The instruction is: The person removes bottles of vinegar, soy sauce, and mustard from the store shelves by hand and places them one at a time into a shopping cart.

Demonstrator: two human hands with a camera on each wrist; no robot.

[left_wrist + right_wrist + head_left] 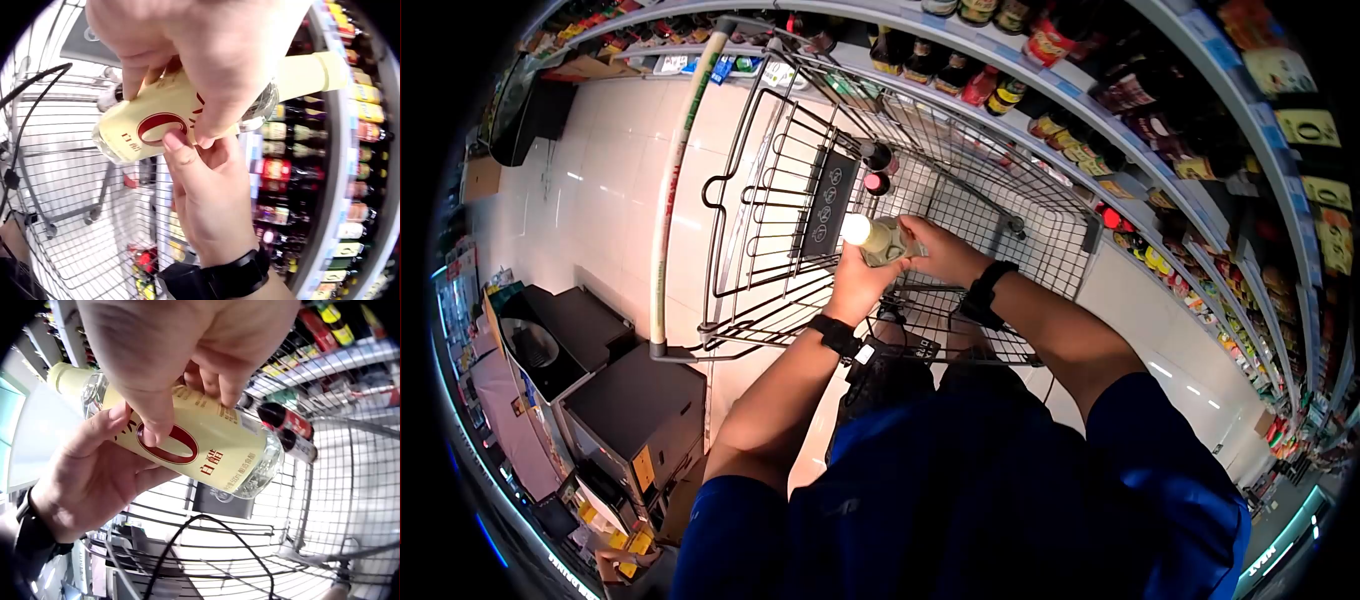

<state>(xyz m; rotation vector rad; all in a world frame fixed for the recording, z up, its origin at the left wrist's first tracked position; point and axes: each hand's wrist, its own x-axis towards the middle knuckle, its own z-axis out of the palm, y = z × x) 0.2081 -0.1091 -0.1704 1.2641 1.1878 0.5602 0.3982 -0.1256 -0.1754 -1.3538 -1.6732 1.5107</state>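
A clear glass vinegar bottle (pixel 187 434) with a pale yellow label, a red oval and a pale cap is held over the shopping cart (pixel 960 215). My left hand (pixel 862 285) grips it near the neck, thumb on the label in the right wrist view. On the opposite side my right hand (pixel 948 255) grips the bottle body, its thumb also lying on the label. The bottle lies tilted in both wrist views. Two dark bottles, one with a red label (pixel 294 422), stand in the cart beyond it.
Shelves (pixel 1120 130) packed with sauce bottles run along the cart's far and right sides. The cart's long handle (pixel 677 190) is at the left. Dark box-like display units (pixel 635 410) stand on the floor at the lower left, with part of another person (pixel 625 560) near them.
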